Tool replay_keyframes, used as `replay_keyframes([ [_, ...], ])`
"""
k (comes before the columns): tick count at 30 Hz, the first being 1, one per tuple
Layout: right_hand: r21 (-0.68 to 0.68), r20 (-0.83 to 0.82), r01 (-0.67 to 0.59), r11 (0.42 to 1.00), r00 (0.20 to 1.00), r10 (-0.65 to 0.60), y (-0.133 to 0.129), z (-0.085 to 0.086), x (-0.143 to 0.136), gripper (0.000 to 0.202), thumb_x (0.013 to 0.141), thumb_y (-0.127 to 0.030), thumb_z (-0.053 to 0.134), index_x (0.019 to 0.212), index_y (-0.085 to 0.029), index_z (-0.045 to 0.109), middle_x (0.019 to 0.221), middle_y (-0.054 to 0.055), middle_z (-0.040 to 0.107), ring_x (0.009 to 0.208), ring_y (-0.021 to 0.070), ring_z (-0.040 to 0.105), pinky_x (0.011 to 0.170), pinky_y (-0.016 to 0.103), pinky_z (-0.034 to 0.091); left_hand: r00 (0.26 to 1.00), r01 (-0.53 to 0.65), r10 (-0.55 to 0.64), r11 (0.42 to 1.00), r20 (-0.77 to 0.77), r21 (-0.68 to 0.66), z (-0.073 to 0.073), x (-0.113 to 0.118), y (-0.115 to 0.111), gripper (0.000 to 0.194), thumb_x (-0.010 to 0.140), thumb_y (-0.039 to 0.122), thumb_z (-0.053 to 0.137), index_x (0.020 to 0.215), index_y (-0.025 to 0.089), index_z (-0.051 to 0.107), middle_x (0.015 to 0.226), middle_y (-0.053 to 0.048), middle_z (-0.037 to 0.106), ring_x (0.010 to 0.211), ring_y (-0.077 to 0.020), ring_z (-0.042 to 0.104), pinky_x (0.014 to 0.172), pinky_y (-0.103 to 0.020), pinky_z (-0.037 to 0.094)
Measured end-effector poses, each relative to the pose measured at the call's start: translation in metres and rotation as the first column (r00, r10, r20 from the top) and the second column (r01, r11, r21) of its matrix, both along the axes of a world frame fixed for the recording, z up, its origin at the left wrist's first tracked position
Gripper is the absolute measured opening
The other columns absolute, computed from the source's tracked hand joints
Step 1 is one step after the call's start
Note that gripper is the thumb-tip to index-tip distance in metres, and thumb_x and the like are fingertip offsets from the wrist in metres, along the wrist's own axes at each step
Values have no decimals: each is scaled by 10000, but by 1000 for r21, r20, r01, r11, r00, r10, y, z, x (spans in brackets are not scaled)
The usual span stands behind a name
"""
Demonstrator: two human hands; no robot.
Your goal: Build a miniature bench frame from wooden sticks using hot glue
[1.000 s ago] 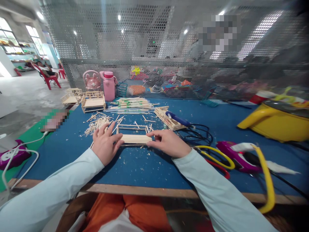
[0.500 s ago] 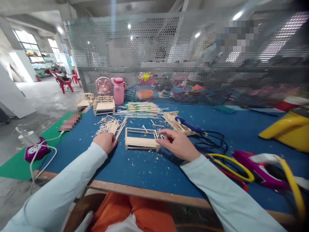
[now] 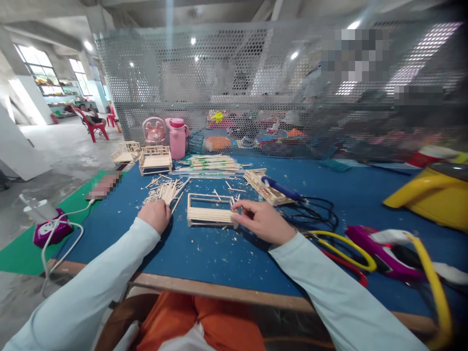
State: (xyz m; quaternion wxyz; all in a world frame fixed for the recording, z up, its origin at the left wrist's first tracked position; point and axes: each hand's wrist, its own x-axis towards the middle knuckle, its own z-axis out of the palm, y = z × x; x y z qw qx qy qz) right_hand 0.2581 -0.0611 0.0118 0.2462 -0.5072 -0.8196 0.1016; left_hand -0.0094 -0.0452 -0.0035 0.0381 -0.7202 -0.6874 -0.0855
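On the blue tabletop stands a small frame of pale wooden sticks, with several sticks laid side by side along its front. Around its right end are the thumb and forefinger of my right hand, gripping it; the other fingers are curled. My left hand is closed at the near edge of a pile of short wooden sticks. A thin wooden stick slants up from its fingertips, which are partly hidden.
Behind are finished small stick pieces, a pink thermos and bundled sticks. A blue-handled tool rests across another stick piece. Cables, a purple device and a yellow container lie right. Perforated mesh stands behind the table.
My left hand has drawn slightly left, and a stick at its fingertips has shifted away from the one beside it. My right hand stays at the frame's right end. The whole view has shifted a little.
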Motion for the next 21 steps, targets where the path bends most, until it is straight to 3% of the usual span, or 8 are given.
replay_keyframes([
  [4, 38, -48, 5, 999, 999, -3, -1, 3, 1, 258, 786, -372, 490, 775, -152, 624, 540, -12, 537, 497, 109, 458, 513, 233, 338, 980, -111, 47, 935, 192, 336, 16, -15, -7, 354, 836, 327, 331, 752, 147, 624, 766, -129, 655, 730, -231, 613, 635, -296, 428],
  [7, 44, -208, 11, 999, 978, -1, -3, 8, -7, 291, 819, -365, 440, 765, -147, 624, 687, 40, 630, 629, 140, 545, 608, 254, 406, 846, -168, -158, 828, 510, 536, 24, -14, -13, 349, 837, 352, 363, 801, 133, 631, 704, -73, 636, 683, -168, 586, 624, -242, 422],
  [10, 23, -398, -48, 999, 916, 53, -10, 17, -27, 343, 829, -380, 431, 1051, -152, 555, 906, 80, 645, 808, 176, 583, 685, 284, 446, 592, -90, -301, 897, 748, 432, 26, 12, -21, 322, 829, 347, 390, 792, 139, 633, 582, -8, 582, 546, -117, 533, 534, -203, 402],
  [12, 58, -515, -126, 990, 846, 138, -15, 25, -42, 390, 847, -386, 405, 1176, -181, 448, 1032, 94, 609, 929, 184, 563, 751, 306, 446, 508, 122, -379, 921, 773, 371, 25, 38, -26, 285, 814, 329, 424, 749, 146, 633, 571, 6, 577, 547, -107, 523, 543, -194, 402],
  [14, 114, -609, -156, 981, 770, 193, -17, 33, -50, 310, 874, -381, 354, 1094, -194, 464, 971, 83, 613, 925, 174, 562, 790, 315, 432, 452, 359, -468, 875, 759, 325, 25, 59, -26, 301, 825, 324, 408, 718, 151, 630, 598, 2, 592, 593, -109, 537, 583, -194, 410],
  [16, 119, -644, -144, 982, 742, 187, -14, 39, -47, 262, 889, -385, 310, 951, -194, 478, 726, 28, 589, 723, 145, 574, 708, 292, 444, 411, 542, -516, 801, 751, 254, 27, 68, -17, 272, 814, 337, 434, 779, 159, 636, 603, 8, 604, 574, -107, 540, 589, -198, 416],
  [19, 48, -485, -100, 994, 868, 111, -3, 40, -23, 246, 876, -401, 325, 872, -198, 463, 527, -54, 402, 471, 106, 415, 510, 244, 383, 492, 414, -424, 882, 760, 225, 29, 56, 12, 256, 818, 333, 429, 798, 164, 621, 557, 18, 584, 569, -111, 536, 623, -218, 424],
  [21, 54, -273, -20, 998, 961, 34, 5, 35, -3, 205, 860, -371, 364, 878, -195, 469, 541, -55, 379, 492, 110, 379, 509, 245, 356, 486, 275, -241, 955, 840, 114, 26, 40, 32, 197, 812, 292, 447, 819, 158, 592, 574, 28, 560, 515, -89, 502, 532, -195, 414],
])
